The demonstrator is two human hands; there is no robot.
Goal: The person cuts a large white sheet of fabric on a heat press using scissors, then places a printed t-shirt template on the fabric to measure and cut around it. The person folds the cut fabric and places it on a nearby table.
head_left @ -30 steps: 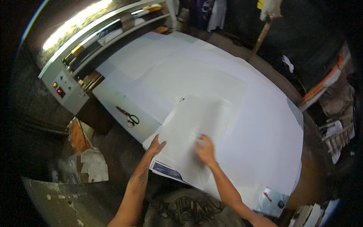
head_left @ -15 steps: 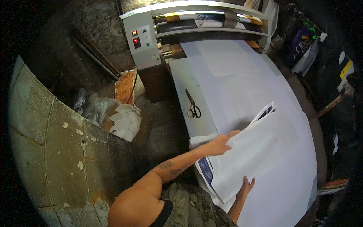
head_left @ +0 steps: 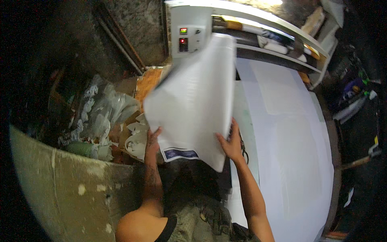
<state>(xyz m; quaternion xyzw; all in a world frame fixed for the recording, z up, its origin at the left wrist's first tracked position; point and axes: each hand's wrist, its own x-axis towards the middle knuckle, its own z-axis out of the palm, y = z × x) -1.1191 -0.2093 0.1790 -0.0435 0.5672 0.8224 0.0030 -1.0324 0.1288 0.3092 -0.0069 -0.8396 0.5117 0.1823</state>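
Both my hands hold a stack of large white paper sheets (head_left: 189, 97) up in front of me, off the table's left side. The sheets bend, and a dark blue printed strip (head_left: 181, 154) shows along their near edge. My left hand (head_left: 152, 139) grips the left edge, its fingers partly behind the paper. At the right edge my right hand (head_left: 230, 144) has its thumb on the front and its fingers behind. Beside my right hand, a bit of the black scissors (head_left: 245, 156) shows on the table; the rest is hidden.
A roller machine (head_left: 189, 40) with a lit control panel stands at the back. White sheeting (head_left: 290, 141) runs from it over the table on the right. To the left are a carton of paper scraps (head_left: 136, 141), clear plastic (head_left: 117, 109) and a low wall (head_left: 80, 185).
The stack of sheets has been lifted from the table and swung left, standing more upright. My hands moved left with it, and the head view has turned left.
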